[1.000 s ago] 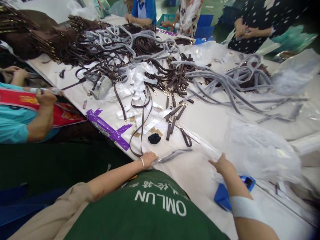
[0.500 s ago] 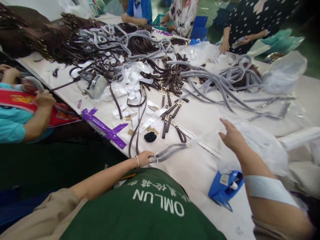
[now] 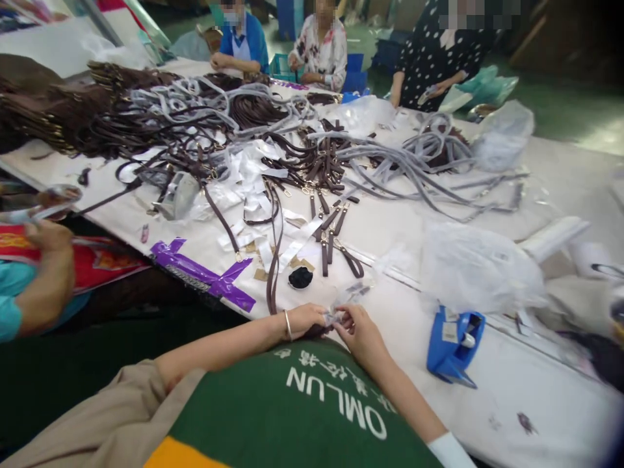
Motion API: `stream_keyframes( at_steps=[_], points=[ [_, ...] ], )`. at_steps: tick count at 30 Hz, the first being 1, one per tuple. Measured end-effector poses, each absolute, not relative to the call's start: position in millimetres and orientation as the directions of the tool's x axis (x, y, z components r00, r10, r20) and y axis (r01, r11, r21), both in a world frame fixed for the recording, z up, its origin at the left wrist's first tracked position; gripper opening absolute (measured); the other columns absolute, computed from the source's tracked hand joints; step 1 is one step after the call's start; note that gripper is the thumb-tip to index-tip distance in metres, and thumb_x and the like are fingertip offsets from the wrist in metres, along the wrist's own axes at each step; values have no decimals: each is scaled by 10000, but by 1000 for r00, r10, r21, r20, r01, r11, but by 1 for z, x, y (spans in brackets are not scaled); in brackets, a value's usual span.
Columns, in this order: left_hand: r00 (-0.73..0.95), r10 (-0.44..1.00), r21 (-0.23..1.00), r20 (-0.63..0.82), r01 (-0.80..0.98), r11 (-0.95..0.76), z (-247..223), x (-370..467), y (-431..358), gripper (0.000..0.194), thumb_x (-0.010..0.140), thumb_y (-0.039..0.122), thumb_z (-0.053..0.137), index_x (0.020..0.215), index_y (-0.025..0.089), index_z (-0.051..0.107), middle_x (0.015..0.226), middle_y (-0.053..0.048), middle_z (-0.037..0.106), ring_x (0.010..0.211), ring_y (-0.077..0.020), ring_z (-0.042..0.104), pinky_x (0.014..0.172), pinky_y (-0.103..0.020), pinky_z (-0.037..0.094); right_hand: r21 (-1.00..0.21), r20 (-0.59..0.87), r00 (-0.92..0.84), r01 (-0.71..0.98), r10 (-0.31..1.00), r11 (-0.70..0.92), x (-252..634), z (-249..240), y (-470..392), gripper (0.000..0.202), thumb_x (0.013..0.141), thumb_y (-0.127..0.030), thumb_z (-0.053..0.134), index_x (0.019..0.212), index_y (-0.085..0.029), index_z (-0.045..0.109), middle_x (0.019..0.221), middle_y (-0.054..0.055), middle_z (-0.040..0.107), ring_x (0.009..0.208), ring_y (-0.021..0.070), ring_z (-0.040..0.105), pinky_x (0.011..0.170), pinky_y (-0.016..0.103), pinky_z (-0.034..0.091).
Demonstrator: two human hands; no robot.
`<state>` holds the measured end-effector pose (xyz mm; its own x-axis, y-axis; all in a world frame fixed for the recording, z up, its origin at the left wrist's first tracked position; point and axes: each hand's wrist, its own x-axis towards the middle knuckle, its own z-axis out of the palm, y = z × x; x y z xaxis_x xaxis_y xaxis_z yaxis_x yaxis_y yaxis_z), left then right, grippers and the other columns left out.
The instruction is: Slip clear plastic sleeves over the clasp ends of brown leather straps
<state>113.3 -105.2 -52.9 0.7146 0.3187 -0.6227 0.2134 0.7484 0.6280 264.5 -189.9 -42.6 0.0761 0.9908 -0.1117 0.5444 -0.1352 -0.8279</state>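
The grey wrapped strip [image 3: 351,296] is at the near edge of the counter [image 3: 404,351], just in front of the green apron [image 3: 292,396], its far end pointing away over the white surface. What has just changed is the right hand [image 3: 359,330]: half a second ago it was out over the counter with its fingers spread, and now it has come in beside the left hand [image 3: 309,318] — so both are at the same end of the strip, which suggests close two-handed work on the clear film there. The left fingers are closed on that end; the right thumb and fingers are bent and nearly together, pinching at the film, though whether they hold a separate piece is too small to tell. Just beyond lie a round black item [image 3: 301,278] and, to its left, a long brown strap [image 3: 273,283] that runs down toward the left forearm. Farther off are short brown straps with clasps [image 3: 351,261] and white paper strips [image 3: 306,237]. On the right stands a blue tape dispenser [image 3: 454,344], near a clear plastic bag [image 3: 480,266] — both well apart from the fingers.
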Motion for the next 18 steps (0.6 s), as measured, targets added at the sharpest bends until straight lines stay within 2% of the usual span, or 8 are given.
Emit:
stream_keyframes(
  at_steps=[3, 5, 8, 12, 15, 18],
  points=[
    [769, 266, 597, -581, 181, 781, -50, 99, -92, 175, 544, 97, 575, 714, 88, 615, 643, -25, 594, 601, -117, 533, 626, -249, 427, -826, -80, 108, 549, 991, -126, 253, -39, -190, 292, 805, -282, 559, 1089, -220, 533, 888, 49, 542, 721, 166, 566, 638, 313, 525],
    [791, 244, 603, -561, 189, 775, -46, 88, -83, 169, 552, 90, 580, 715, 81, 625, 649, -36, 608, 608, -116, 548, 645, -251, 437, -814, -64, 155, 564, 986, -141, 239, -35, -190, 233, 817, -259, 535, 1046, -216, 540, 894, 56, 558, 749, 177, 572, 655, 321, 521],
    [821, 181, 621, -541, 245, 744, -43, 74, -72, 181, 621, 176, 635, 777, 84, 641, 691, -50, 634, 636, -129, 578, 663, -267, 459, -754, -65, 238, 625, 969, -204, 215, -30, -191, 106, 837, -223, 477, 901, -210, 561, 846, 51, 583, 711, 176, 573, 655, 323, 499],
    [836, 117, 680, -536, 346, 646, -45, 58, -63, 269, 696, 358, 649, 811, 117, 617, 682, -32, 637, 610, -141, 591, 612, -274, 472, -671, -85, 298, 688, 951, -275, 185, -25, -188, 44, 788, -195, 511, 792, -212, 551, 751, 14, 577, 659, 163, 565, 626, 297, 465],
    [833, 130, 732, -537, 384, 563, -51, 48, -58, 255, 714, 376, 608, 772, 130, 574, 576, -16, 598, 541, -146, 572, 556, -272, 464, -742, -98, 348, 598, 932, -302, 162, -25, -183, 23, 783, -215, 519, 775, -207, 539, 720, 4, 571, 645, 147, 569, 585, 259, 463],
    [846, 113, 758, -521, 397, 517, -54, 39, -53, 176, 709, 292, 553, 770, 127, 555, 557, -12, 583, 524, -147, 562, 531, -261, 451, -844, -190, 457, 377, 869, -382, 141, -30, -181, 133, 821, -313, 523, 886, -200, 550, 761, 20, 599, 651, 152, 589, 549, 252, 490]
  ],
)
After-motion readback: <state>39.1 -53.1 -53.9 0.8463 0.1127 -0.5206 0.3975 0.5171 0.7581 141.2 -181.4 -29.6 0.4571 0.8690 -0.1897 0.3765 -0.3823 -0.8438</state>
